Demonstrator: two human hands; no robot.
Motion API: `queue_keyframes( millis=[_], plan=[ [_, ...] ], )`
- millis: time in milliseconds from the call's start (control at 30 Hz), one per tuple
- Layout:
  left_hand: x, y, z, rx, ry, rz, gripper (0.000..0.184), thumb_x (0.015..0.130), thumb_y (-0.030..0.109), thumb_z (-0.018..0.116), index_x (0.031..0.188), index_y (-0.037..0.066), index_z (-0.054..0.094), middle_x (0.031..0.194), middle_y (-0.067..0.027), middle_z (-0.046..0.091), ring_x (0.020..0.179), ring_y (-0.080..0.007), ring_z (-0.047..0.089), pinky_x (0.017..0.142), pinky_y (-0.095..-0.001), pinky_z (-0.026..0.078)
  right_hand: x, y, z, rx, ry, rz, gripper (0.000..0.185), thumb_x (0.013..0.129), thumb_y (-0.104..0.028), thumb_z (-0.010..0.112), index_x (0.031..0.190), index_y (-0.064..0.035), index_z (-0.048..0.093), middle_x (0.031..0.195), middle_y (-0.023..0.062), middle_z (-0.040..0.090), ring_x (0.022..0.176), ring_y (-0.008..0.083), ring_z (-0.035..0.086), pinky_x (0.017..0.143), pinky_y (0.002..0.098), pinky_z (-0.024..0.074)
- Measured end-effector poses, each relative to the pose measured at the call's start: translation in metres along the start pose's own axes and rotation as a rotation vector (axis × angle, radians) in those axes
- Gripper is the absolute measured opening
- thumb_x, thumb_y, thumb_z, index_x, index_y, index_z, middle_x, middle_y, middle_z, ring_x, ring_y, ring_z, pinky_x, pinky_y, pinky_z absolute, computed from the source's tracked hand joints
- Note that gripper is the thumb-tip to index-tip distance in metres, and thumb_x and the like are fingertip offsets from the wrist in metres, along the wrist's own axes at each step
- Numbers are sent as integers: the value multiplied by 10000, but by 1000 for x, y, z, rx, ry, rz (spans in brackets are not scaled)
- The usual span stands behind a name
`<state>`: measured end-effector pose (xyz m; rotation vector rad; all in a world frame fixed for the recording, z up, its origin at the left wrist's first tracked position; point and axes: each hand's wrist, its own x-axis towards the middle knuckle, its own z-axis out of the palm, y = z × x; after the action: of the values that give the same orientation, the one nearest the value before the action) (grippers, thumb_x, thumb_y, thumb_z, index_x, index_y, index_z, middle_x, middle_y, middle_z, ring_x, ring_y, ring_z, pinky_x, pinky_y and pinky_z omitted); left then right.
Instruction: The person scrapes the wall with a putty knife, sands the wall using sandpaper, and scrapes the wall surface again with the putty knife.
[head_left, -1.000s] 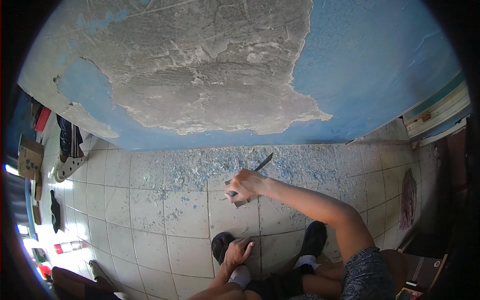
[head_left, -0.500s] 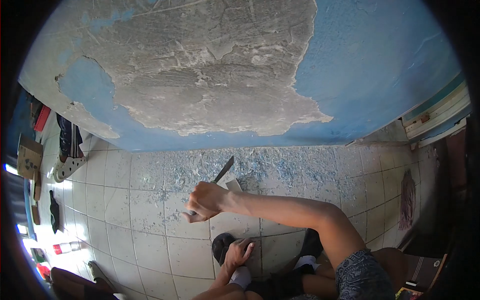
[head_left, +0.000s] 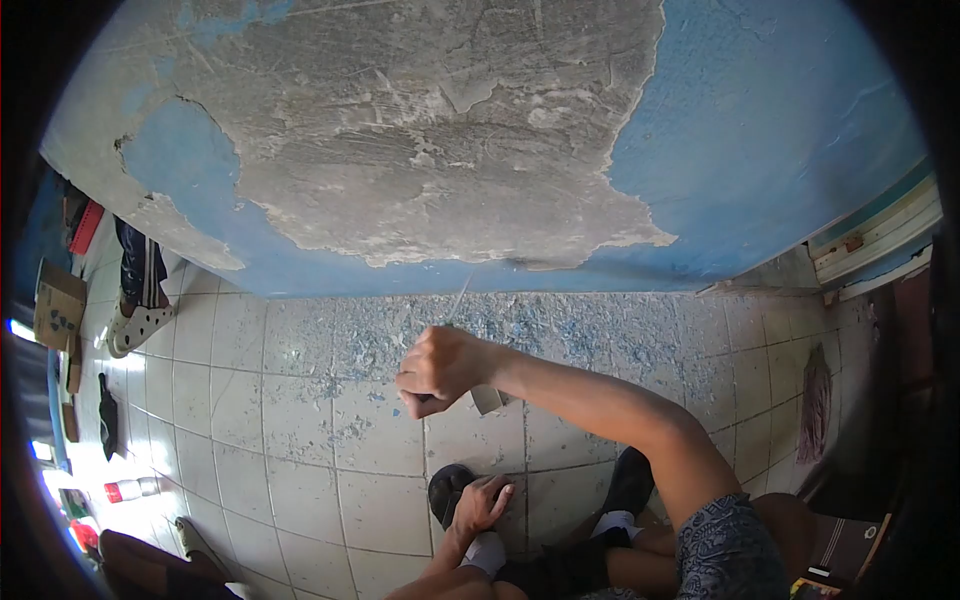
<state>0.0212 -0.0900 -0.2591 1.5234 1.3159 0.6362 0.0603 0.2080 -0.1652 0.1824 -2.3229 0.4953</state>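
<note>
My right hand [head_left: 440, 372] is closed round the handle of a knife [head_left: 462, 292]. Its thin blade points away from me and shows nearly edge-on, with the tip close to the lower part of the wall [head_left: 440, 160]. On that wall, blue paint surrounds a large bare grey patch with ragged edges. My left hand [head_left: 482, 504] lies loosely by my black shoe [head_left: 449, 490], fingers stretched out and holding nothing. Partly hidden under my right wrist is a small pale flat piece [head_left: 487, 401], whose kind I cannot make out.
Blue and grey paint flakes [head_left: 560, 325] litter the tiled floor along the wall. Another person's foot in a white clog [head_left: 140, 328] is at the left. A cardboard box [head_left: 60, 305], a red-capped bottle [head_left: 130, 490] and a hanging-looking cloth [head_left: 815, 405] lie around the sides.
My right hand has moved up and slightly right with the knife, bringing the blade towards the wall and turning it edge-on. My left hand stays in place.
</note>
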Motion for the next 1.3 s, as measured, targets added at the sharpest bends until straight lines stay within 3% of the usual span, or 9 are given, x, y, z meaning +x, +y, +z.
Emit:
queue_keyframes(
  millis=[67, 100, 267, 400, 667, 800, 1033, 1233, 1300],
  plan=[
    [0, 2, -1, 7, -10, -8, 250, 966, 249, 555, 934, 6, 607, 823, -216, 618, 790, -426, 612, 700, -461, 483, -8, 20, -4, 46, 145, 36, 299, 840, -223, 626, 570, -149, 522, 483, -36, 544, 419, 90, 561, 379, 253, 476],
    [0, 2, -1, -2, 12, 1, 253, 967, 250, 553, 933, 5, 607, 825, -215, 618, 791, -428, 611, 701, -460, 482, -20, 28, -16, -218, -46, 193, 307, 845, -215, 606, 567, -146, 496, 471, -36, 512, 410, 95, 551, 370, 257, 466],
    [-1, -1, 0, -23, -4, -16, 253, 968, 245, 550, 932, 2, 611, 828, -216, 619, 804, -433, 609, 712, -460, 483, 7, -15, -6, -89, 3, -51, 286, 847, -195, 591, 575, -138, 521, 458, -23, 494, 394, 95, 531, 356, 255, 455],
    [4, 1, -3, 3, 23, 23, 230, 959, 228, 561, 940, 6, 618, 827, -219, 622, 810, -428, 617, 716, -459, 488, -31, 29, -16, -159, -22, 175, 262, 805, -207, 652, 590, -135, 521, 481, -6, 496, 415, 116, 538, 385, 268, 461],
    [2, 4, -1, 46, -7, -11, 219, 947, 227, 579, 957, 15, 633, 835, -212, 638, 809, -419, 627, 715, -455, 499, -34, 31, -25, -194, -25, 127, 368, 870, -319, 680, 591, -144, 516, 533, -15, 562, 436, 105, 563, 362, 253, 461],
    [-4, -2, 9, 9, 44, 11, 215, 950, 226, 576, 950, 19, 634, 826, -214, 638, 805, -419, 627, 708, -457, 498, -13, 1, -15, -122, 142, -127, 390, 870, -329, 681, 584, -142, 493, 505, -25, 520, 430, 101, 528, 360, 257, 444],
    [3, -1, 0, 10, 29, 18, 224, 959, 231, 568, 936, 16, 626, 819, -213, 633, 796, -418, 622, 710, -453, 495, -47, 23, -23, -273, 271, 64, 182, 712, -56, 569, 597, -122, 445, 514, -12, 469, 432, 114, 494, 355, 257, 371],
    [3, 0, 1, 12, -37, -39, 262, 968, 271, 572, 947, 17, 629, 834, -207, 649, 807, -415, 635, 707, -459, 504, 8, -66, -82, -157, 914, 3, 413, 1013, -280, 392, 654, -101, 491, 550, 15, 520, 432, 166, 508, 425, 291, 421],
    [2, 4, -2, 17, -36, -35, 269, 970, 278, 570, 947, 16, 628, 839, -209, 652, 805, -415, 636, 706, -463, 506, 12, -89, -95, -140, 893, 60, 430, 1030, -313, 375, 688, -85, 502, 555, 43, 542, 442, 184, 528, 446, 313, 440]
  ],
)
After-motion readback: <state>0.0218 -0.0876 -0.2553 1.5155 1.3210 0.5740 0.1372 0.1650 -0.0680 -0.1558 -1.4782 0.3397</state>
